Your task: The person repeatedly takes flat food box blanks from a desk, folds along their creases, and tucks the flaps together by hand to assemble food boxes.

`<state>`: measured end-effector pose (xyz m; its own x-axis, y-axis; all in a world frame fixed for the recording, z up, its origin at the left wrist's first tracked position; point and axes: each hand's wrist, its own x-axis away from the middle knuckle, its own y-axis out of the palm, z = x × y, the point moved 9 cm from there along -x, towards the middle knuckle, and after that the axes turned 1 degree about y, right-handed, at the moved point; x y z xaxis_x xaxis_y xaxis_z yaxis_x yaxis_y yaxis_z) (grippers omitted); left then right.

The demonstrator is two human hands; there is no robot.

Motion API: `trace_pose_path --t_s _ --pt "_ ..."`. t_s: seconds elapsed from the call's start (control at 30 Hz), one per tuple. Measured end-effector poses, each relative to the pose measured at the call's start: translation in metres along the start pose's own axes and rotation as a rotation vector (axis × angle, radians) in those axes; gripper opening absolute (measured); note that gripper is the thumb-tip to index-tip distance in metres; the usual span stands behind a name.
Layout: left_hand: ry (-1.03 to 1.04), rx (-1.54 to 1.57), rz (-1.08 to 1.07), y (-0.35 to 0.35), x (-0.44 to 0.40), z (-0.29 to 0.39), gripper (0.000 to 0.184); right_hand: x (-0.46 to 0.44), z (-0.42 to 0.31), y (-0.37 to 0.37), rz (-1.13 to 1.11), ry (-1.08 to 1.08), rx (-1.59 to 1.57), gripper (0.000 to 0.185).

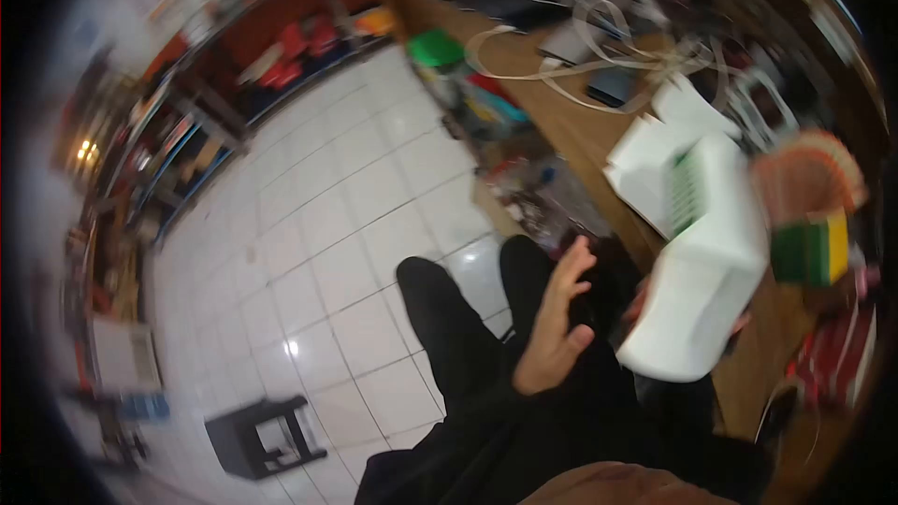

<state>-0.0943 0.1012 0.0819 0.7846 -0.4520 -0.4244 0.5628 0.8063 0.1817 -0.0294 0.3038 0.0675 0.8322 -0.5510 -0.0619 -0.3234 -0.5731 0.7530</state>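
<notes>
My left hand (557, 323) is raised over my lap, with its fingers apart and nothing in it. A white, curved plastic casing (706, 271) is in my right hand (640, 301); most of that hand is hidden beneath it, and only fingertips show at its edges. A green panel with rows of small marks (687, 192) shows on the casing. The casing is blurred, so I cannot tell what device it is. Behind it, an opened white piece like a box or cover (645, 157) lies on the wooden desk (580, 122).
White cables (599, 65) and a dark small box (613, 86) lie on the desk. Right of the casing are a green-and-yellow block (812, 251) and an orange fan-shaped item (809, 178). A black stool (267, 438) lies on the tiled floor (346, 224). Shelves (187, 145) line the far side.
</notes>
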Motion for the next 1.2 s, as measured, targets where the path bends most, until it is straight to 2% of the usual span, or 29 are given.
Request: trace_pose_path --t_s 0.03,0.1,0.13,0.2,0.23,0.3,0.37,0.4,0.43,0.5,0.53,0.6,0.63,0.73,0.77,0.83,0.9,0.97,1.0,1.03,1.07,1.1,1.13,1.17,1.2 --pt "-0.019 -0.031 -0.078 0.003 -0.001 0.002 0.066 0.002 -0.046 -0.017 0.085 -0.161 0.011 0.056" --pt "-0.125 0.014 -0.043 -0.003 0.007 -0.012 0.063 0.022 -0.146 -0.046 0.251 -0.498 0.078 0.058" --pt "-0.201 0.089 0.042 -0.009 0.006 -0.010 0.056 0.039 -0.192 -0.054 0.349 -0.657 0.161 0.058" --pt "-0.214 -0.034 0.059 -0.026 0.007 -0.017 0.049 0.060 -0.261 -0.059 0.531 -0.886 0.467 0.060" --pt "-0.206 -0.041 0.072 -0.034 0.006 -0.025 0.045 0.059 -0.294 -0.058 0.654 -1.044 0.920 0.061" --pt "-0.231 -0.062 0.084 -0.040 0.005 -0.026 0.043 0.031 -0.311 -0.028 0.538 -1.012 1.718 0.065" --pt "-0.240 -0.064 0.088 -0.042 0.003 -0.028 0.040 0.001 -0.322 -0.052 0.606 -0.660 2.269 0.071" --pt "-0.249 -0.054 0.078 -0.042 0.003 -0.029 0.034 -0.017 -0.315 -0.053 0.408 -0.495 2.196 0.079" --pt "-0.261 -0.047 0.069 -0.041 0.002 -0.029 0.029 -0.028 -0.321 -0.054 0.407 -0.495 2.196 0.079" --pt "-0.265 -0.045 0.081 -0.040 0.002 -0.029 0.028 -0.062 -0.310 -0.070 0.230 -0.191 2.521 0.087" --pt "-0.271 -0.037 0.077 -0.041 0.003 -0.031 0.028 -0.074 -0.311 -0.070 0.232 -0.186 2.517 0.087" --pt "-0.280 -0.032 0.070 -0.040 0.003 -0.034 0.027 -0.099 -0.295 -0.084 0.160 0.081 2.562 0.095" --pt "-0.291 -0.068 0.048 -0.037 0.003 -0.035 0.029 -0.105 -0.288 -0.087 0.162 0.090 2.559 0.095" --pt "-0.311 -0.090 0.024 -0.034 0.003 -0.039 0.031 -0.105 -0.278 -0.089 0.466 -0.064 2.637 0.091" --pt "-0.311 -0.077 0.029 -0.034 0.003 -0.040 0.031 -0.101 -0.276 -0.107 0.467 -0.056 2.637 0.091" --pt "-0.324 -0.045 0.040 -0.034 0.002 -0.041 0.028 -0.086 -0.276 -0.097 0.460 -0.623 2.535 0.096" --pt "-0.355 -0.026 0.055 -0.038 0.005 -0.043 0.025 -0.076 -0.265 -0.090 0.429 -0.603 2.502 0.090" --pt "-0.378 -0.021 0.035 -0.039 0.005 -0.043 0.025 -0.061 -0.254 -0.059 0.519 -1.021 2.496 0.082" --pt "-0.376 -0.030 0.034 -0.042 0.006 -0.042 0.025 -0.047 -0.227 -0.019 0.455 -1.227 2.372 0.077" --pt "-0.381 -0.045 0.069 -0.047 0.007 -0.042 0.025 -0.037 -0.197 0.017 0.346 -1.287 2.266 0.073" --pt "-0.373 -0.039 0.093 -0.051 0.010 -0.042 0.025 -0.035 -0.159 0.039 0.125 -1.235 2.144 0.064" --pt "-0.362 -0.034 0.112 -0.054 0.012 -0.041 0.025 -0.042 -0.114 0.042 -0.173 -1.124 2.194 0.058" --pt "-0.361 -0.040 0.131 -0.057 0.014 -0.039 0.025 -0.059 -0.072 0.034 -0.510 -0.704 2.062 0.057" --pt "-0.366 -0.057 0.153 -0.060 0.017 -0.039 0.025 -0.063 -0.034 0.042 -0.619 -0.542 1.999 0.060" --pt "-0.363 -0.043 0.141 -0.060 0.019 -0.038 0.025 -0.073 -0.012 0.036 -0.632 -0.445 1.942 0.065"
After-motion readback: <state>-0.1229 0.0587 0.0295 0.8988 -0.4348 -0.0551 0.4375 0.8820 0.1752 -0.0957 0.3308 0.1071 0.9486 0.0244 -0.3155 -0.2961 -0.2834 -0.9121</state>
